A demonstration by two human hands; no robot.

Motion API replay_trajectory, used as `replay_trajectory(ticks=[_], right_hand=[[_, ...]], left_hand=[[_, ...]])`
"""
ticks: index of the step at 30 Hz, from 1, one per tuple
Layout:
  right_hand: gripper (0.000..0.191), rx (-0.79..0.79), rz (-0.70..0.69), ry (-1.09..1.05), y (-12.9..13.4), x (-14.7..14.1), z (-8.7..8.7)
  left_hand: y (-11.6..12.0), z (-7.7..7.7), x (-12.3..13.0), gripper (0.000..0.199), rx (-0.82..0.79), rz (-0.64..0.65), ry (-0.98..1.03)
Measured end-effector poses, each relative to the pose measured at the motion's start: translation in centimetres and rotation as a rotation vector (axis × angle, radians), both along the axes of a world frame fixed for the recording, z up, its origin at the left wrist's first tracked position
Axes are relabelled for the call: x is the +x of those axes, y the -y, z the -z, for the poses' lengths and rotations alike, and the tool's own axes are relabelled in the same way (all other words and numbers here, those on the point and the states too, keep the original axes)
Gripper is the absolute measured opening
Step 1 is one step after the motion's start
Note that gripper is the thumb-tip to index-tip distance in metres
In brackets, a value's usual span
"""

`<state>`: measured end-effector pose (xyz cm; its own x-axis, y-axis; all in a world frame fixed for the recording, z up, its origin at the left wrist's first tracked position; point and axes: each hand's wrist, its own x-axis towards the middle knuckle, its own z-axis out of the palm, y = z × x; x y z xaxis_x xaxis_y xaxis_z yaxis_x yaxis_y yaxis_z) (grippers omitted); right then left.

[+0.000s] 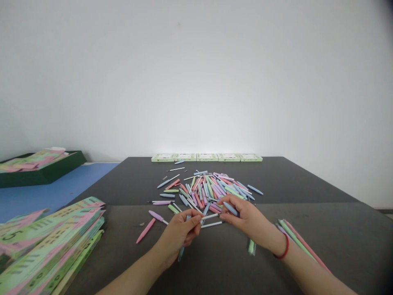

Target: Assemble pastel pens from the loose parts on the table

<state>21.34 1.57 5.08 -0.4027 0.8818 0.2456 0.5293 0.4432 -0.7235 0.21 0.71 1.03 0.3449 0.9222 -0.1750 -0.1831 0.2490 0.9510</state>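
Green tray (59,174): it stands at far left with printed papers inside, well apart from our hands.
Printed packs (58,246): they lie stacked beside our left forearm, so we do best to give that elbow room.
Pink pen (145,230): it rests just left of our hands, beside a purple pen (156,215), and calls for no attention.
Left hand (179,229): our fingers are narrow, pinching one end of a white stick; a blue piece (181,254) shows below this hand, though we cannot tell how it is held.
White stick (210,216): it spans the gap between our hands, above the tabletop (307,184); a light, steady pinch near the end should spare it from bending.
Pen pile (208,188): it spreads just beyond our hands, many parts overlapping; we judge that wrists held slightly high would avoid scattering it.
Right hand (245,215): our fingers are narrow around a blue barrel (231,209), the fingertips close to the white stick's right end; we cannot tell whether they touch it. Lining up both hands before any push would seem wise.
Wrapped pens (301,241): these lie under our right forearm, which we should lift a little.
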Motion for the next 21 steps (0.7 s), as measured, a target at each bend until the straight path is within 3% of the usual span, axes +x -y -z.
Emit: replay_trajectory(ticks=[3,6,11,15,21], right_hand=[[0.023,-0.044,0.057,-0.173,0.1,0.1,0.0],[0.025,-0.16,0.116,-0.487,-0.1,0.1,0.2],[0.035,-0.14,0.228,-0.86,-0.3,-0.3,0.6],[0.03,-0.329,0.18,-1.083,-0.2,-1.0,0.8],[0.023,-0.449,0.153,-1.296,0.0,-1.9,1.0]], left_hand=[[-0.2,0.1,-0.2,0.024,-0.04,-0.008,0.104],[-0.3,0.1,-0.2,0.024,-0.052,-0.018,0.182],[-0.1,-0.2,0.0,0.024,-0.069,-0.042,0.224],[0.2,-0.6,0.2,0.022,-0.02,-0.057,0.217],[0.2,-1.3,0.1,0.022,0.128,-0.131,0.128]])
